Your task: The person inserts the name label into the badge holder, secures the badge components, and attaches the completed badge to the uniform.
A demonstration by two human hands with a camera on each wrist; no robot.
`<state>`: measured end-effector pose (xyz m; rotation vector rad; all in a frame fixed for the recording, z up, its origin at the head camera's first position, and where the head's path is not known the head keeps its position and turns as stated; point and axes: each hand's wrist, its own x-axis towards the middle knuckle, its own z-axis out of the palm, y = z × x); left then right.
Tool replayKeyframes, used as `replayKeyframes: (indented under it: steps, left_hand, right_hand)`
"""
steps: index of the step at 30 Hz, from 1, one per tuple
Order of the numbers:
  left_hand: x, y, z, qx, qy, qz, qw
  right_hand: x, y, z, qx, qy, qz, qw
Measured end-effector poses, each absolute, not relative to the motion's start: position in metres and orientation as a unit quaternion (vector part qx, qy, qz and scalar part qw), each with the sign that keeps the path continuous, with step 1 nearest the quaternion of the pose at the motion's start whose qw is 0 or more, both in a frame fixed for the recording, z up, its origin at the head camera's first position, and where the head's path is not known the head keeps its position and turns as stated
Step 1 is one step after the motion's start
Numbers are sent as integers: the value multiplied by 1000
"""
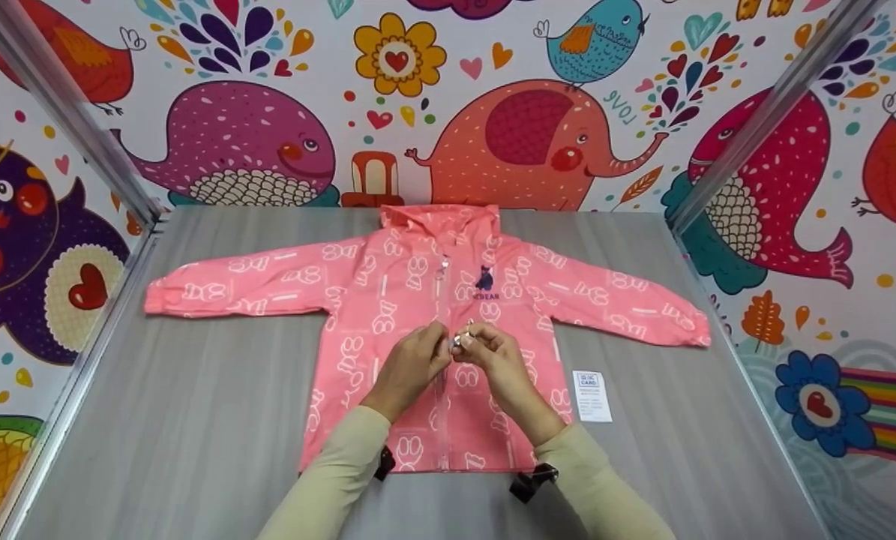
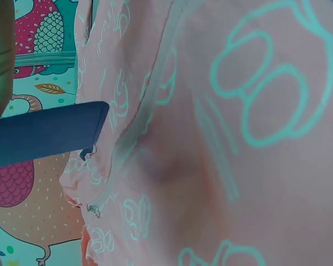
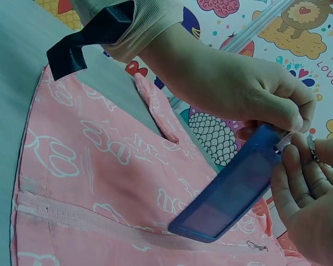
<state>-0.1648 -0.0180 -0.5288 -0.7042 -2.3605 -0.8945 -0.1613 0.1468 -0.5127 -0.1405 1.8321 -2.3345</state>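
Observation:
Both hands meet above a pink jacket (image 1: 388,300) with white outline prints, laid flat with its sleeves spread. My left hand (image 1: 412,367) pinches the top end of a blue card holder (image 3: 227,188), beside a clear strap (image 3: 283,142). Close against it, my right hand (image 1: 496,360) has its fingers and thumb bent around a small silver metal clip (image 1: 459,341). The holder hangs tilted over the jacket front in the right wrist view; in the head view the hands hide most of it. The left wrist view shows the holder (image 2: 50,133) edge-on.
A white printed card (image 1: 591,396) lies on the grey table (image 1: 215,397), right of the jacket. The jacket's zipper pull (image 1: 442,264) sits near the collar. Patterned walls with metal posts (image 1: 770,112) enclose the back and sides.

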Motion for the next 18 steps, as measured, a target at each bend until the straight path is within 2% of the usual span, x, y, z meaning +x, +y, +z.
replayKeyframes:
  steps: [9, 18]
  left_hand:
    - [-165, -22, -528, -246, -843, -452, 158]
    - [-164, -17, -530, -235, -822, -487, 179]
  right_hand:
    - [-162, 153, -510, -30, 578, -807, 116]
    - [-162, 147, -509, -40, 558, -817, 139]
